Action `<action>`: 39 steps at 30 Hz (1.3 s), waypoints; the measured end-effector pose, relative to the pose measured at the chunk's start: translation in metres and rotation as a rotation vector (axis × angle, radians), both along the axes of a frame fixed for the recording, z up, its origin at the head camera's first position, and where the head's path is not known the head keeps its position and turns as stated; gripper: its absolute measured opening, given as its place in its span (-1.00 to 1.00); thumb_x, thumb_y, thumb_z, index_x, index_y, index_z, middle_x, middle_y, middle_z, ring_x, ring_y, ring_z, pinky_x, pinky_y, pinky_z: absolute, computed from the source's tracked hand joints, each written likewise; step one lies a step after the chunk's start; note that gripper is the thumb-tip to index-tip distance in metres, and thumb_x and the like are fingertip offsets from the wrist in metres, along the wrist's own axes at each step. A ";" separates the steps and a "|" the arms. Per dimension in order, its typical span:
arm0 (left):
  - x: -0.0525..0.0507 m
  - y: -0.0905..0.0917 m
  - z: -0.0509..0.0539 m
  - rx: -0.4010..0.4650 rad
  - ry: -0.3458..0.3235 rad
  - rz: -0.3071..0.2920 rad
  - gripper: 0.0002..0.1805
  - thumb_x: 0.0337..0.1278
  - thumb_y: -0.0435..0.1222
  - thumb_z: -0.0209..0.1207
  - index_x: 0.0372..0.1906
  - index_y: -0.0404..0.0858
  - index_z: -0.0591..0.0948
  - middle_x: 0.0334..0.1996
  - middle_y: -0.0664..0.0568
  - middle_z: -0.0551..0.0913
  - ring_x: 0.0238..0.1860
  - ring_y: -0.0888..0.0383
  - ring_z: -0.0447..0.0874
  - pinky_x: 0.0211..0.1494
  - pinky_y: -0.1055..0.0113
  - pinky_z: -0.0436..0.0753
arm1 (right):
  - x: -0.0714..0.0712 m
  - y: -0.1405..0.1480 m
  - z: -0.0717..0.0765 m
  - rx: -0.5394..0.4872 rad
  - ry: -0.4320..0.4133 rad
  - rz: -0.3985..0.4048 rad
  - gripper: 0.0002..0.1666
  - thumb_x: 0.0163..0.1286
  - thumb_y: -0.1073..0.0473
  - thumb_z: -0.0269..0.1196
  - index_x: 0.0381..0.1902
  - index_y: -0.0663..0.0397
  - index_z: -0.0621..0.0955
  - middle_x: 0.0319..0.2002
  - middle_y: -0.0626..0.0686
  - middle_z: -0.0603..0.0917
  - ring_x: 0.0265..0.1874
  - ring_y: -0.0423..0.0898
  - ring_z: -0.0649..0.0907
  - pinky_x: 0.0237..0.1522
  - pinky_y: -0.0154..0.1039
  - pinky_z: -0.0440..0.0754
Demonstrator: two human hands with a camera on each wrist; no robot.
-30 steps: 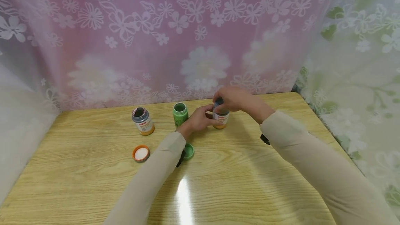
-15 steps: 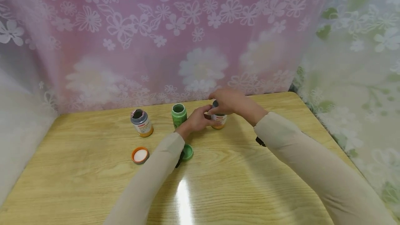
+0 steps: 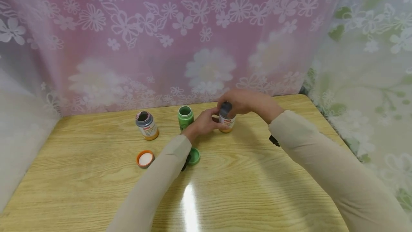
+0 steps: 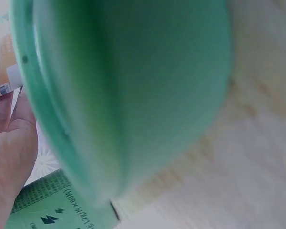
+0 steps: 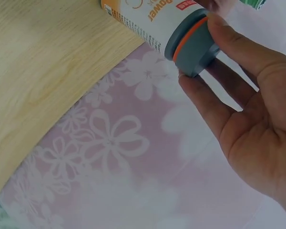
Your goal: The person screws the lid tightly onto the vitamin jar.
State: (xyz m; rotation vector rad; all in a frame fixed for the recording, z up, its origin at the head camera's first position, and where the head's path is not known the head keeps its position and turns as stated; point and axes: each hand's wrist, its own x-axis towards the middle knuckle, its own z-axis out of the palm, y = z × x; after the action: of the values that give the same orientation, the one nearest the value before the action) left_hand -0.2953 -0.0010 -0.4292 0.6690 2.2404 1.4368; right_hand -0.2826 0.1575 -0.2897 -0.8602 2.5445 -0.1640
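First: And there's the right hand up top, thumb and fingers pinching the grey cap at the mouth of the white-and-orange jar!

Second: Lower down, the left hand grips that jar between thumb and fingers. It stands upright on the wood-grain surface, rightmost of three.

First: A thin orange ring shows beneath the cap; the jar's contents are out of sight.

Second: Over to the green jar, just left of the left hand: uncapped, upright, too dark inside to read!

First: Farther left, the grey-necked jar gapes too, torn foil ragged round its rim, contents impossible to make out.

Second: And down front, the orange-rimmed cap lies inside up, white liner showing. The green cap lies beside the left sleeve, partly covered.
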 end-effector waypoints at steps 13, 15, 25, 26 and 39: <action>0.000 0.001 0.016 -0.106 0.031 -0.022 -0.40 0.07 -0.19 0.38 0.23 -0.16 0.45 0.06 0.01 0.54 0.04 0.11 0.54 0.05 0.26 0.55 | 0.002 -0.005 0.001 0.045 0.042 -0.011 -0.52 0.24 0.27 0.36 0.14 0.10 0.58 0.02 0.08 0.60 -0.09 -0.02 0.58 -0.07 -0.12 0.56; 0.000 0.000 0.019 -0.134 0.029 -0.022 -0.40 0.04 -0.15 0.39 0.21 -0.13 0.46 0.04 0.02 0.54 0.00 0.12 0.54 0.00 0.26 0.56 | 0.001 -0.006 0.001 0.046 0.039 -0.018 -0.52 0.24 0.26 0.36 0.14 0.09 0.59 0.02 0.07 0.60 -0.09 -0.03 0.58 -0.06 -0.13 0.56; 0.000 0.003 0.028 -0.078 -0.032 -0.080 -0.36 0.07 -0.16 0.37 0.27 -0.13 0.42 0.01 0.02 0.55 -0.06 0.08 0.54 -0.22 0.16 0.62 | 0.003 -0.003 0.000 0.053 0.043 -0.045 -0.49 0.26 0.24 0.35 0.18 0.06 0.57 0.07 0.06 0.58 -0.04 -0.04 0.56 -0.02 -0.14 0.53; -0.001 0.003 0.028 -0.074 -0.035 -0.085 -0.35 0.07 -0.17 0.37 0.27 -0.13 0.41 0.01 0.01 0.55 -0.07 0.07 0.54 -0.22 0.14 0.62 | 0.003 -0.004 -0.001 0.056 0.045 -0.046 -0.49 0.26 0.24 0.35 0.19 0.05 0.57 0.07 0.05 0.58 -0.03 -0.04 0.56 -0.02 -0.14 0.53; 0.000 0.005 0.026 -0.078 -0.026 -0.068 -0.52 0.06 -0.18 0.38 0.10 -0.17 0.54 -0.10 -0.02 0.59 -0.22 0.08 0.58 -0.26 0.19 0.62 | 0.003 -0.006 -0.001 0.072 0.043 -0.081 -0.56 0.26 0.18 0.35 0.11 0.07 0.60 -0.01 0.04 0.60 -0.13 -0.05 0.58 -0.10 -0.14 0.57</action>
State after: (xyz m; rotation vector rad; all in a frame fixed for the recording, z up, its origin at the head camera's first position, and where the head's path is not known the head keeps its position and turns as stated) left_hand -0.2957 0.0040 -0.4034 0.6906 2.2192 1.3112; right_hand -0.2794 0.1513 -0.2905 -0.7409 2.6096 -0.0795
